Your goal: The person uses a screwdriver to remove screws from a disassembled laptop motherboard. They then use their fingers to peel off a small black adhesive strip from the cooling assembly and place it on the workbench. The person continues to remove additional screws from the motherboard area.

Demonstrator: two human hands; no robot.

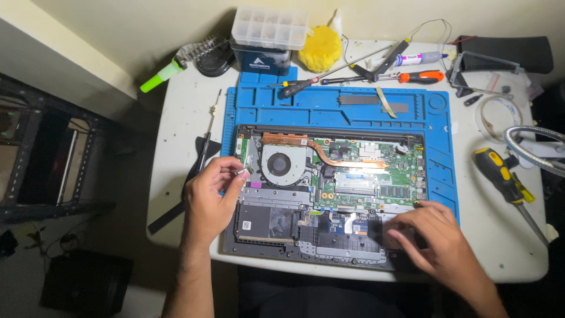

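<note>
An opened laptop [329,194] lies bottom-up on a blue work mat [329,106], its green board, copper heat pipe and round fan [283,165] exposed. My left hand [210,197] hovers over the laptop's left edge and pinches a small silvery part [241,172] between thumb and fingers. My right hand [432,235] rests palm down on the laptop's lower right corner, fingers spread flat against the casing. Whether it holds anything under the palm is hidden.
Screwdrivers [421,77] and tweezers lie along the mat's far edge. A yellow-and-black screwdriver [503,174] and a flexible metal lamp neck [529,147] sit at right. A clear parts box [269,26], yellow sponge [321,48] and green-tipped tool [162,75] stand at the back. Thin black tools lie left of the mat.
</note>
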